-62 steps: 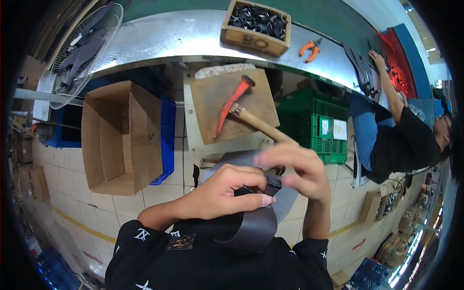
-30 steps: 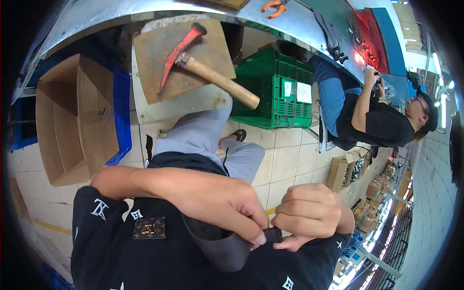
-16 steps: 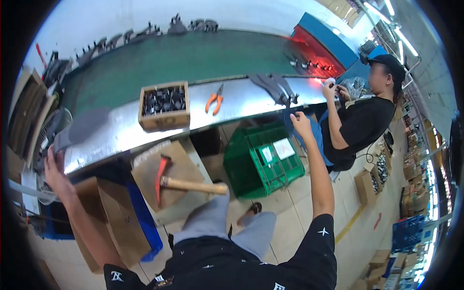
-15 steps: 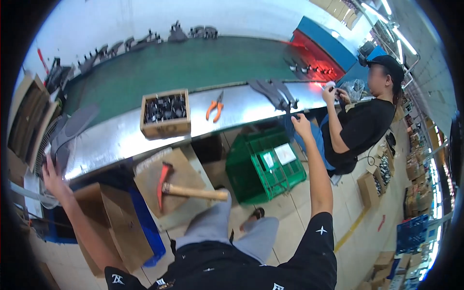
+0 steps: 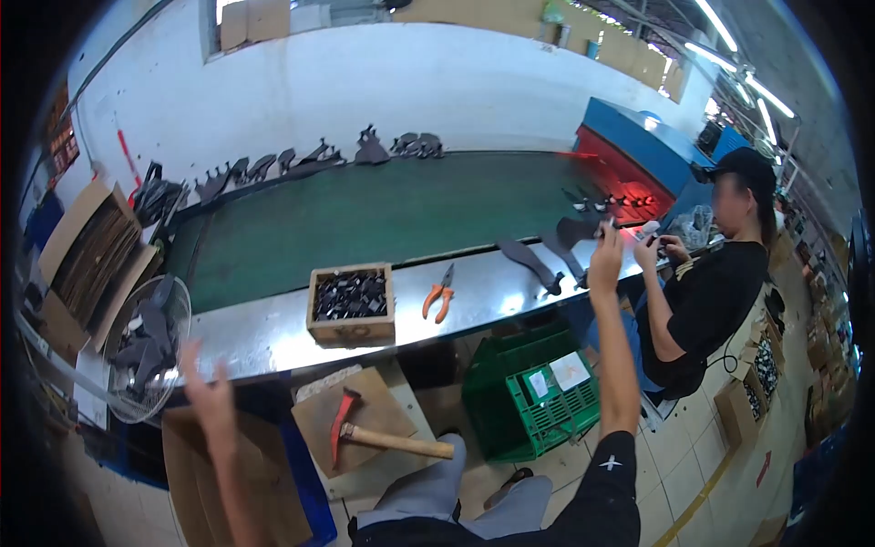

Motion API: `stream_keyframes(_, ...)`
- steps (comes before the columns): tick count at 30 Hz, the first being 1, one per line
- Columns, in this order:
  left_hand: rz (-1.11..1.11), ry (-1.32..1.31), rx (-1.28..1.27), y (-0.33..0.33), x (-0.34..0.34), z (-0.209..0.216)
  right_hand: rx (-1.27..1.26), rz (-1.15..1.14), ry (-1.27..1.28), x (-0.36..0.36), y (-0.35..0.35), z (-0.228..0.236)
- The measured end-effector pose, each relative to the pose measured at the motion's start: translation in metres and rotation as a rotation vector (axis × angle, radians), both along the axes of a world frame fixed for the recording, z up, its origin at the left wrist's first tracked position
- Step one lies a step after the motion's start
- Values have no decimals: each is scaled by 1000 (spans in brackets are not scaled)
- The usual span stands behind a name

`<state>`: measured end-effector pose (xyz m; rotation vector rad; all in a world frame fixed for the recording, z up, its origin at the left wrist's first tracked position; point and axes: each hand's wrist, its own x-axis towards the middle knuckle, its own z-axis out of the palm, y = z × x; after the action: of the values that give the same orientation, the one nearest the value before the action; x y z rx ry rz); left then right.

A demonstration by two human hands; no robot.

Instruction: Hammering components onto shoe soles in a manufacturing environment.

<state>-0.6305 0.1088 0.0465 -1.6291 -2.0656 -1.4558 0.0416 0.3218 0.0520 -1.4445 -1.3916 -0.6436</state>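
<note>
Quick note from my end: the head view has tipped up since the last frame, so more of the pale wall shows along the top.

Left hand (image 5: 211,397), lower left: half a second ago it was at the grey pieces by the wire basket (image 5: 190,319); now it's off them, out over the near edge of the metal bench (image 5: 273,324). Motion-blurred, fingers spread, nothing visible in it, so I log it as released. Several grey pieces (image 5: 150,337) lie in the basket.

Right hand (image 5: 606,260), right of centre: it has moved up the frame from the bench's near edge. Fingertips bunched at the end of a dark grey strap (image 5: 574,232); can't tell whether they grip it or only touch it. Two more straps (image 5: 529,260) lie just left of it on the bench. My read: the left is free, and the work sits with the right at that strap.

Co-worker's hands (image 5: 652,251) are close by on the right, busy with something small. Hammer (image 5: 387,441), orange-handled pliers (image 5: 437,304) and wooden box (image 5: 353,333) of black clips: no hand near them.
</note>
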Motion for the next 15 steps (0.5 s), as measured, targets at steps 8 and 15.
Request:
stream_keyframes(8, -1203, -373, -297, -5, 207, 96, -46, 961, -749, -229, -188, 138)
stream_keyframes(15, -1141, -1386, -418, -67, 163, 41, -607, 1081, 52, -298, -248, 10)
